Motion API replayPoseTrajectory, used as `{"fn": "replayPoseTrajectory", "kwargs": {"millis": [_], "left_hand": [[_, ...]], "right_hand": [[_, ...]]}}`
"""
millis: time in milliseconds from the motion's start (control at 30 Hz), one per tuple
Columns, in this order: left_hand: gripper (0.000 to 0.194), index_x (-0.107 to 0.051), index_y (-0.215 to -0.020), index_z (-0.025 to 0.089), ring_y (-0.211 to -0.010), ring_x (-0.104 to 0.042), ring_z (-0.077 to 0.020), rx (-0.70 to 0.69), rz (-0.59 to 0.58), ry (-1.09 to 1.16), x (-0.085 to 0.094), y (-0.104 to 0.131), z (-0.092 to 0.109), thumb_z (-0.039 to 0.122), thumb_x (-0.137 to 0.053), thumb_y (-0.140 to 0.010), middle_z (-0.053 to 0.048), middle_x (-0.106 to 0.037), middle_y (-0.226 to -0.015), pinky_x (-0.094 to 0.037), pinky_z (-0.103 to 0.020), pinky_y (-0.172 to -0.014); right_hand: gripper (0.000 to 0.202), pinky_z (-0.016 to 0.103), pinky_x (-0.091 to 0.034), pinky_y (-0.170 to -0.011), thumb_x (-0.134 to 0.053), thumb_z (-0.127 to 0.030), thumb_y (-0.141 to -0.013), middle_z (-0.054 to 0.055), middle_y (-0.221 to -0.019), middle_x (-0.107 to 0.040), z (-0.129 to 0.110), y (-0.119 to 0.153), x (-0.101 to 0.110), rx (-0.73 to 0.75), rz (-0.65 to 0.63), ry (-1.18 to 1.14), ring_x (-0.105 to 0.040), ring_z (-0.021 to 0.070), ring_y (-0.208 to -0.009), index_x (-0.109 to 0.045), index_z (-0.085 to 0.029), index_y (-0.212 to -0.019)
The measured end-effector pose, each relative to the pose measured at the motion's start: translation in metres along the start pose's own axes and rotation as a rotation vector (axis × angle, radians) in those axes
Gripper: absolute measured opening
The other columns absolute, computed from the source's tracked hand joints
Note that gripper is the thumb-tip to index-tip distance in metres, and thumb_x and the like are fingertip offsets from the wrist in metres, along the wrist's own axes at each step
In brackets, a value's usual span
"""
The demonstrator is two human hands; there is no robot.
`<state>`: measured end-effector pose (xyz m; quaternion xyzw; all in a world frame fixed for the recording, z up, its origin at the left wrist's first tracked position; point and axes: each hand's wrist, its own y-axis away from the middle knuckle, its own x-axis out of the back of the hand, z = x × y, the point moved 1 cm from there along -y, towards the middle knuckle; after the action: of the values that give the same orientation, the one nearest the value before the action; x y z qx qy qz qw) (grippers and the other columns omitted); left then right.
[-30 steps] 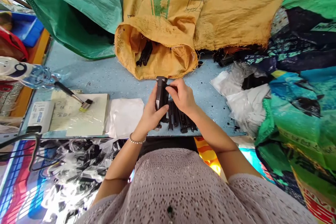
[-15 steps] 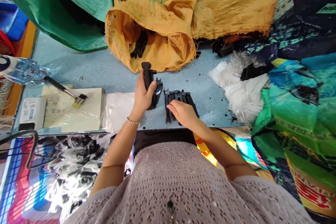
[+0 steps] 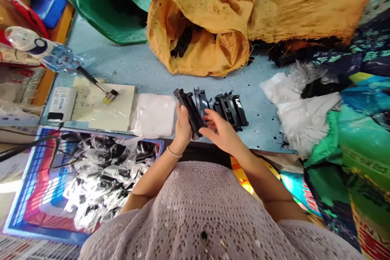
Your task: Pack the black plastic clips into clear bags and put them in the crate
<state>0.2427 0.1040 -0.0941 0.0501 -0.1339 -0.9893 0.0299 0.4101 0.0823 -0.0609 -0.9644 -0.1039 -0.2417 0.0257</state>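
Black plastic part [image 3: 189, 109], long and narrow, with a glossy ridged body and a small projecting head at its far end, lies tilted in front of the orange woven sack [image 3: 198, 65], its head leaning to the left. Whether it is one piece or two side by side cannot be told.

The left hand [image 3: 183, 128] is closed around it from the left, thumb along the top, with a beaded bracelet [image 3: 174, 152] on the wrist. The right hand [image 3: 224, 132] reaches in from the right, palm turned down and fingers blurred, spread and apart; its thumb is at the near end of the part, but contact cannot be made out.

Nearer than the sack and to its left, below the counter [image 3: 122, 65], a blue basket [image 3: 33, 231] holds clear-bagged black pieces [image 3: 106, 174]. On the counter, directly before the sack, loose black pieces [image 3: 231, 109] lie side by side, just beyond the right hand. Left of them and nearer than the sack are white plastic bags [image 3: 154, 114], then paper sheets [image 3: 122, 118] with a black-handled brush [image 3: 91, 79] resting across them, and a white box [image 3: 61, 103]. Crumpled white bags [image 3: 292, 118] sit to the sack's right.

The sack lies with its mouth toward the person, dark pieces [image 3: 183, 42] inside. A green sack [image 3: 115, 32] gapes to its left, and a second orange sack [image 3: 298, 4] lies to its right.
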Motion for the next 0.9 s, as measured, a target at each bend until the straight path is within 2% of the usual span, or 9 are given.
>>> {"fn": "replayPoseTrajectory", "kwargs": {"millis": [67, 133, 233, 300, 400, 533, 700, 800, 900], "left_hand": [[0.055, -0.048, -0.146, 0.029, -0.131, -0.055, -0.0214, -0.104, -0.01, -0.049, 0.009, 0.01, 0.008, 0.06, -0.031, -0.104, -0.007, -0.06, -0.139, -0.047, -0.038, -0.11], [0.05, -0.056, -0.138, 0.026, -0.126, -0.057, -0.0226, -0.23, -0.038, -0.223, 0.03, 0.012, 0.011, 0.056, -0.036, -0.104, -0.01, -0.058, -0.138, -0.048, -0.04, -0.107], [0.039, -0.065, -0.114, 0.017, -0.116, -0.057, -0.0293, -0.35, 0.109, -0.648, 0.075, 0.002, 0.007, 0.05, -0.062, -0.094, -0.017, -0.062, -0.122, -0.046, -0.046, -0.103], [0.024, -0.066, -0.095, 0.018, -0.107, -0.058, -0.031, -0.338, 0.18, -0.83, 0.101, -0.007, 0.001, 0.041, -0.068, -0.089, -0.015, -0.065, -0.107, -0.046, -0.046, -0.098], [0.013, -0.064, -0.077, 0.021, -0.081, -0.06, -0.0232, -0.192, 0.135, -0.75, 0.125, -0.02, -0.004, 0.03, -0.069, -0.084, -0.007, -0.064, -0.082, -0.047, -0.036, -0.078], [0.027, -0.062, -0.071, 0.019, -0.058, -0.047, -0.0121, -0.018, 0.146, -0.344, 0.136, -0.027, 0.001, 0.038, -0.08, -0.071, 0.003, -0.055, -0.064, -0.036, -0.027, -0.059], [0.026, -0.065, -0.073, 0.016, -0.073, -0.06, -0.013, -0.029, 0.151, -0.109, 0.136, -0.022, 0.005, 0.034, -0.082, -0.068, -0.004, -0.069, -0.085, -0.046, -0.027, -0.068], [0.019, -0.062, -0.079, 0.018, -0.082, -0.066, -0.0161, -0.129, 0.184, -0.163, 0.138, -0.016, 0.008, 0.028, -0.077, -0.074, -0.004, -0.069, -0.088, -0.053, -0.031, -0.078], [0.011, -0.068, -0.089, 0.02, -0.096, -0.067, -0.0219, -0.283, 0.214, -0.527, 0.145, -0.009, 0.016, 0.017, -0.059, -0.083, -0.008, -0.071, -0.099, -0.053, -0.042, -0.094]], "right_hand": [[0.058, 0.047, -0.062, -0.087, -0.072, -0.041, -0.089, 0.011, -0.123, -0.071, -0.005, 0.002, -0.019, -0.091, -0.132, -0.221, -0.072, 0.0267, -0.102, -0.052, -0.027, -0.142], [0.046, 0.044, -0.063, -0.084, -0.072, -0.041, -0.088, 0.009, -0.113, -0.074, -0.001, 0.001, -0.028, -0.215, -0.148, -0.424, -0.074, 0.0245, -0.095, -0.058, -0.024, -0.129], [0.035, 0.039, -0.062, -0.078, -0.073, -0.043, -0.085, 0.007, -0.099, -0.076, 0.005, -0.002, -0.03, -0.362, -0.123, -0.695, -0.074, 0.0202, -0.081, -0.063, -0.021, -0.11], [0.034, 0.037, -0.061, -0.078, -0.076, -0.042, -0.083, 0.007, -0.096, -0.076, 0.004, -0.006, -0.03, -0.397, -0.119, -0.795, -0.073, 0.0191, -0.08, -0.064, -0.019, -0.105], [0.038, 0.036, -0.061, -0.077, -0.078, -0.04, -0.078, 0.009, -0.107, -0.076, -0.004, -0.014, -0.038, -0.416, -0.14, -0.867, -0.073, 0.0185, -0.082, -0.066, -0.019, -0.107], [0.041, 0.033, -0.061, -0.075, -0.075, -0.041, -0.079, 0.007, -0.11, -0.075, -0.018, -0.03, -0.052, -0.433, -0.225, -0.976, -0.074, 0.0189, -0.082, -0.069, -0.021, -0.113], [0.033, 0.033, -0.062, -0.077, -0.076, -0.041, -0.078, 0.004, -0.092, -0.075, -0.032, -0.058, -0.077, -0.49, -0.381, -1.106, -0.075, 0.02, -0.081, -0.069, -0.021, -0.104], [0.029, 0.032, -0.062, -0.072, -0.077, -0.039, -0.075, 0.004, -0.09, -0.076, -0.032, -0.073, -0.098, -0.571, -0.401, -1.143, -0.074, 0.0198, -0.076, -0.07, -0.02, -0.096], [0.03, 0.031, -0.062, -0.067, -0.076, -0.039, -0.074, 0.007, -0.099, -0.077, -0.024, -0.079, -0.112, -0.639, -0.314, -1.178, -0.073, 0.0182, -0.073, -0.071, -0.019, -0.096]]}}
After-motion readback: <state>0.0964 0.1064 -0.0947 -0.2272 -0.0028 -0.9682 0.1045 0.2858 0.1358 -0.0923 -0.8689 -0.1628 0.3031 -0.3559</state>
